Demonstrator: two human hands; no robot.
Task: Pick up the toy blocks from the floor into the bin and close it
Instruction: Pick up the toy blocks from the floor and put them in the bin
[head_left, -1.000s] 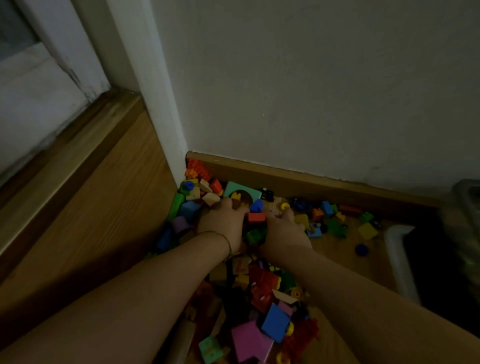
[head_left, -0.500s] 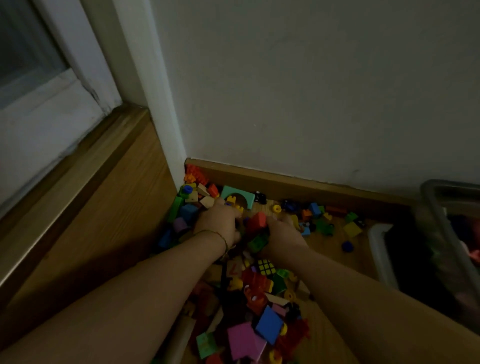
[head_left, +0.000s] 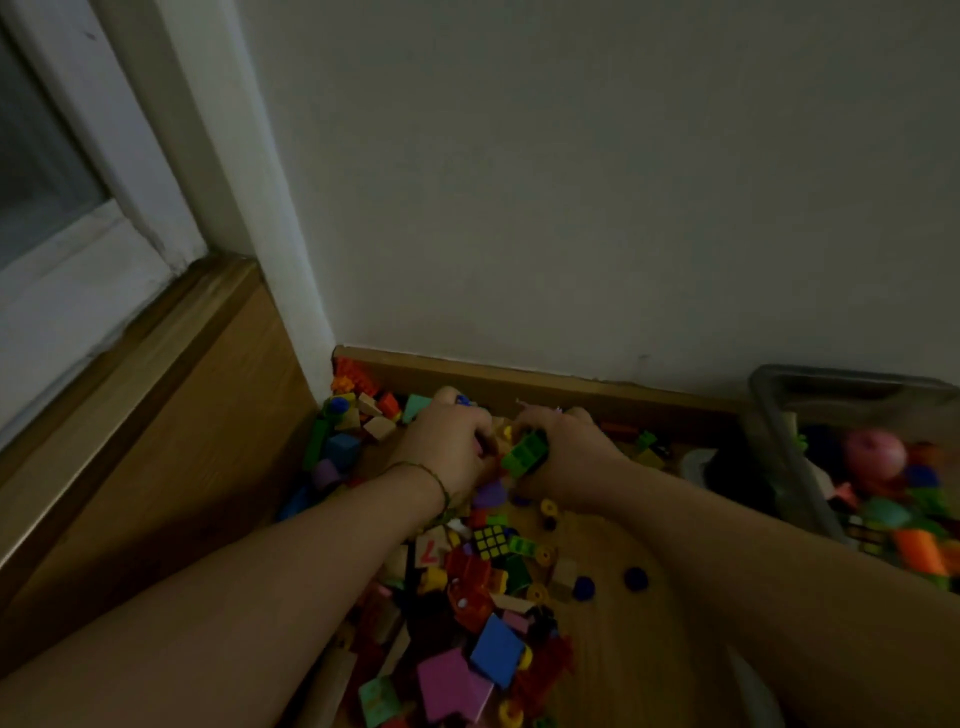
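Wooden floor (head_left: 623, 665) in the wall corner is strewn with dozens of toy blocks (head_left: 467, 597), too many to be counted; one partly filled bin (head_left: 831, 375) is stood open at the right. A clump, one green brick (head_left: 524, 453) included, is clutched between the curled left hand (head_left: 452, 447) and right hand (head_left: 566, 457); loose pieces may be spilled while being carried.

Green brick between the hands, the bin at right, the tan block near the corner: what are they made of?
Green brick: likely moulded plastic, glossy, with raised studs. Bin: probably greyish translucent plastic, with a smooth rounded rim. Tan block: looks like bare wood, pale and matte, though dim light leaves that open.
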